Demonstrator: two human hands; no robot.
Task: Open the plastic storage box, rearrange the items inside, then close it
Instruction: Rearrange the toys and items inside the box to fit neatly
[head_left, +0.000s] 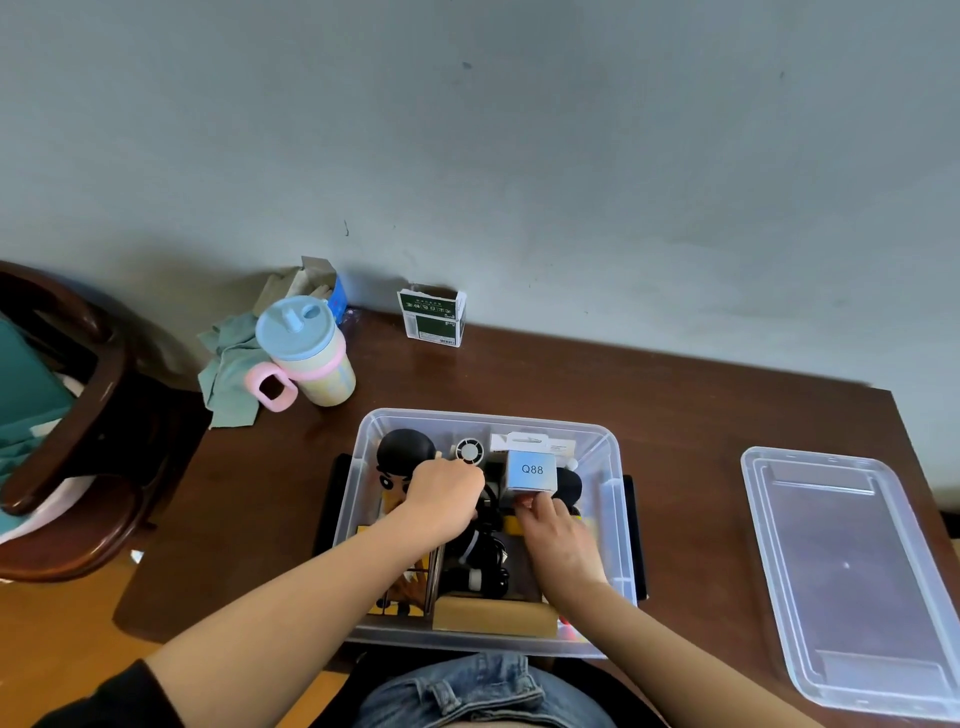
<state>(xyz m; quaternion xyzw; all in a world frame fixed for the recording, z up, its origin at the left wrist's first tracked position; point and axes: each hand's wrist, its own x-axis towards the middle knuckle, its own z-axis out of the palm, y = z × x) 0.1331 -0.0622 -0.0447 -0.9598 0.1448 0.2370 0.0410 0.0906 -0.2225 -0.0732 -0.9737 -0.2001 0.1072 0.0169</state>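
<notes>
Fingers of right hand (558, 532) pinch Q88 box (532, 471); left hand (444, 499) fingers curl, their hold hidden.

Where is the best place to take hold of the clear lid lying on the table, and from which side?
Probably the lid is best gripped at its near long edge, from the left with the right hand. It lies flat and apart from the box, with nothing on it, and its raised rim gives fingers a lip.

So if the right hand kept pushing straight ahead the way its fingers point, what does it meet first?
The small box marked Q88: the right hand already has its fingertips at that box's near bottom edge inside the storage box. Behind it lies a white package, though depth is hard to judge from this view.
</notes>
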